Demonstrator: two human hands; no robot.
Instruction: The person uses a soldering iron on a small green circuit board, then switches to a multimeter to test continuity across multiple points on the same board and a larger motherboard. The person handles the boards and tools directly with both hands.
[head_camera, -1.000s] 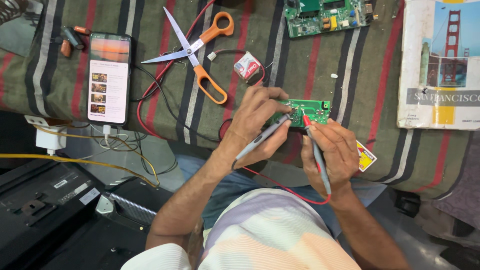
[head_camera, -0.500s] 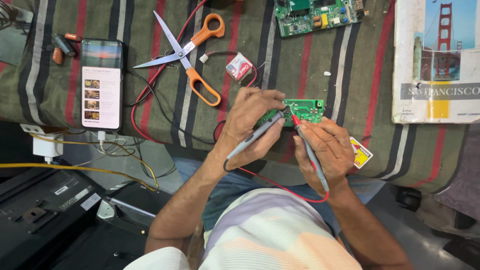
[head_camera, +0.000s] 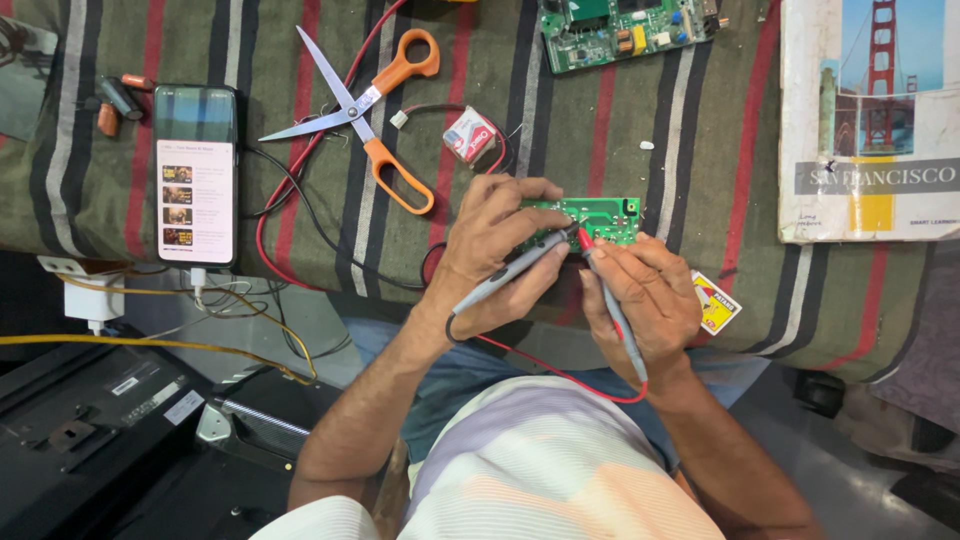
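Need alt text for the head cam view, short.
Seen from above, a person's left hand and right hand each hold a grey test probe, tips pressed to a small green circuit board on a striped cloth. Orange-handled scissors, a lit phone, a second circuit board and a book lie around.

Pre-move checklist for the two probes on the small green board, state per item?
1. Left hand grips the black-tipped probe: ok.
2. Right hand grips the red-tipped probe: ok.
3. Both probe tips reach the small green board: ok; exact contact points: cannot tell.
4. Board steadied by left fingers on its edge: ok.
5. Red lead runs slack across the lap, not snagged: ok.
6. Open scissors lie apart from the hands: ok.
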